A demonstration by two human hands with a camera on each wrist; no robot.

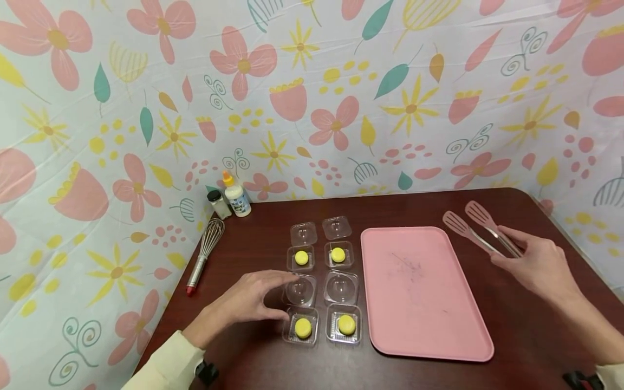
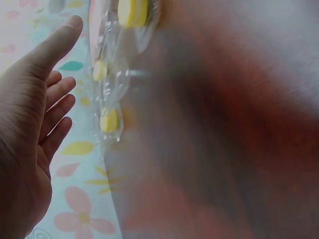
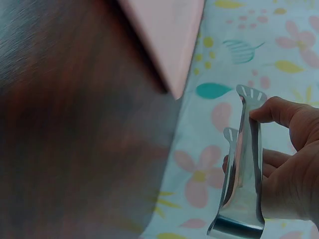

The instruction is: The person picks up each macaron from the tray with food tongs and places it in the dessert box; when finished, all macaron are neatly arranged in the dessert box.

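Observation:
My left hand (image 1: 255, 297) hovers at the left side of the front-left clear plastic box (image 1: 291, 337), its thumb and fingers spread and nothing between them. Whether the fingertips touch the box or its raised lid (image 1: 299, 291) I cannot tell. One yellow macaron (image 1: 303, 327) sits inside that box. Beside it, another opened box holds a macaron (image 1: 346, 325), and two more lie behind with macarons (image 1: 301, 258) (image 1: 338, 254). At the right, my right hand (image 1: 541, 265) grips metal tongs (image 3: 244, 184) with pink slotted heads (image 1: 457, 223), spread apart with nothing between them.
A pink tray (image 1: 424, 303), faintly marked, lies between the boxes and the tongs. Left of the boxes are a whisk (image 1: 205, 254), a small black-capped jar (image 1: 219, 205) and a white bottle (image 1: 237, 197) with an orange tip. A flowered cloth (image 1: 336, 124) hangs behind the dark table.

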